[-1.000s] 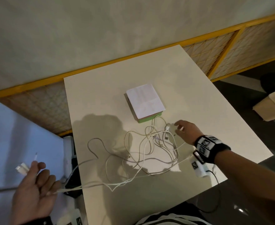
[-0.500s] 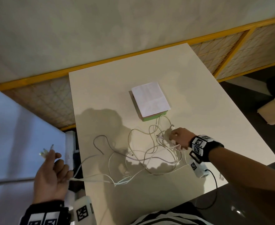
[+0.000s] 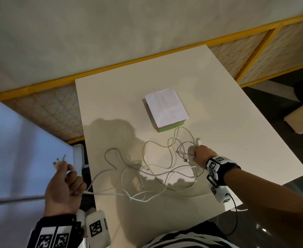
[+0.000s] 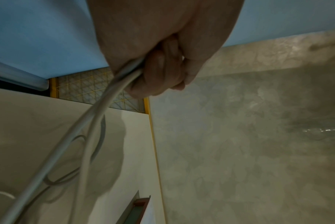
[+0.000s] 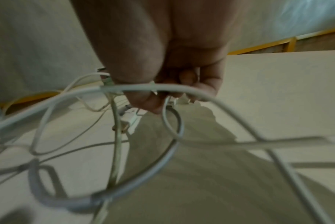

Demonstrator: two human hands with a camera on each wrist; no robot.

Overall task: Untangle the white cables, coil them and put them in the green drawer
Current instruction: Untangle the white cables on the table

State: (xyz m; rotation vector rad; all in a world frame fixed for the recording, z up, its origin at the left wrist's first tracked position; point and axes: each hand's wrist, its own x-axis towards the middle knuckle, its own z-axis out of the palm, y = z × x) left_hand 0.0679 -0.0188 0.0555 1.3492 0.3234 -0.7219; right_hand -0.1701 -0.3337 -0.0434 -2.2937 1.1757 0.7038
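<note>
I am in the untangling step, and nothing is coiled yet. My left hand (image 3: 63,190) is off the left edge of the worktop (image 3: 236,122), fingers curled round a couple of strands of the white cables (image 3: 157,174), with their plug ends (image 3: 58,161) poking up past my thumb. The left wrist view shows two strands running out of that fist and down toward the worktop. My right hand (image 3: 200,156) is down on the far right side of the tangle, fingertips pinching at a cluster of strands and connectors; the right wrist view shows loops hanging over and under my fingers (image 5: 143,98), but it is too blurred for me to tell which strand I actually have.

The rest of the cables lie in a loose, crossing heap on the worktop between my two hands, the nearest loops trailing toward the front edge. The green drawer (image 3: 170,127) sits just beyond the heap, near the middle of the worktop, with a sheet of paper (image 3: 165,107) lying on top of it; only its green front edge shows, and I judge it is closed.

Next, I think, I need to keep the ends in my left hand steady and use the right to lift and feed one strand back through the loops crossing it. Pulling hard sideways would likely tighten the knot, so slack matters more than force.
</note>
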